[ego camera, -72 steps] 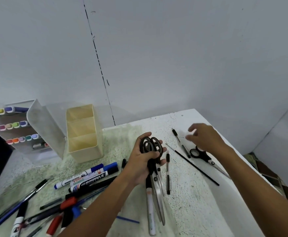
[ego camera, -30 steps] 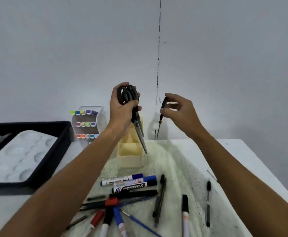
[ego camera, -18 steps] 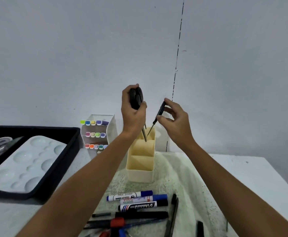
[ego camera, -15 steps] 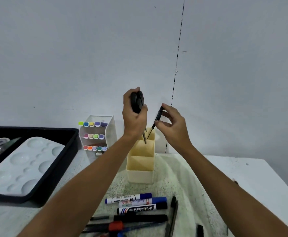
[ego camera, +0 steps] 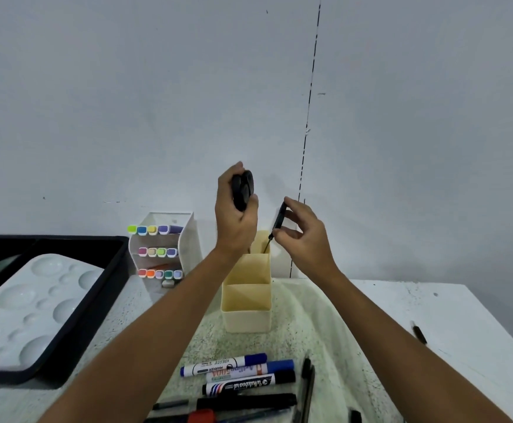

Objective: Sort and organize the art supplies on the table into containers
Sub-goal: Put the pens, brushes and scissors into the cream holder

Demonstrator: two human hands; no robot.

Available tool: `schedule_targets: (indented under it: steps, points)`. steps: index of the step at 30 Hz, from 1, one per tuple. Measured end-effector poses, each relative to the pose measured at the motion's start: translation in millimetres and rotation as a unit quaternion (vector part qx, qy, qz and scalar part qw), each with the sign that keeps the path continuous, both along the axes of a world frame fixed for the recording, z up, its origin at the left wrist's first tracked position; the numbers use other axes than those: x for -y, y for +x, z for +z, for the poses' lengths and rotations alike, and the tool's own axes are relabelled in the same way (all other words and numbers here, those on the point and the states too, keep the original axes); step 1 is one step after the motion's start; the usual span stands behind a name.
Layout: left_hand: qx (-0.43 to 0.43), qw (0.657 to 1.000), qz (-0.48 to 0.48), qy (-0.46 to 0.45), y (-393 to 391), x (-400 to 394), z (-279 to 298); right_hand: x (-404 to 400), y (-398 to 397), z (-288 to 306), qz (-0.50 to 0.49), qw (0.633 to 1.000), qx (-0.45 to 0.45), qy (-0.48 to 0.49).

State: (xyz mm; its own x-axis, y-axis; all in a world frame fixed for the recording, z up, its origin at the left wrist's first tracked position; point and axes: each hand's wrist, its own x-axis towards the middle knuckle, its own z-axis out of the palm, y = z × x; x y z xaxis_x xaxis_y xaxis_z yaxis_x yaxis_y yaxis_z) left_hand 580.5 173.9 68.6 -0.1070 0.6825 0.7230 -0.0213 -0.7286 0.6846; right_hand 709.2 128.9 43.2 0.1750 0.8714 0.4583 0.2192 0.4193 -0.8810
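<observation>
I note both grips closed, left hand (ego camera: 236,221) on scissors (ego camera: 242,190), right hand (ego camera: 302,232) pinching a pen (ego camera: 279,222) tip-down directly over the organizer's (ego camera: 246,300) rear compartment.

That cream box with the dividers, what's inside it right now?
The two nearer sections of the cream box look empty. At the far section, the tip of the thin black tool pinched by the right hand dips in. The left hand, gripping scissors, hides the rest.

Cream organizer (ego camera: 247,312), black scissors (ego camera: 242,190) (handles), black tray (ego camera: 90,303)
</observation>
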Motion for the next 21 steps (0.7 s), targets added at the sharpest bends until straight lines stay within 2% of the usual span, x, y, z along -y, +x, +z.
schedule_targets:
  steps: [6, 14, 21]
  points:
    - [-0.024, 0.998, 0.002, -0.050, 2, -6, -45, -4, 1, -13, 0.029, 0.998, 0.014, -0.052]
    - [-0.066, 0.987, -0.054, -0.134, 0, -2, -63, -9, -1, -26, 0.079, 0.992, 0.015, -0.093]
    - [-0.158, 0.960, -0.099, -0.207, -10, 1, -56, -14, 4, -36, 0.079, 0.989, 0.036, -0.123]
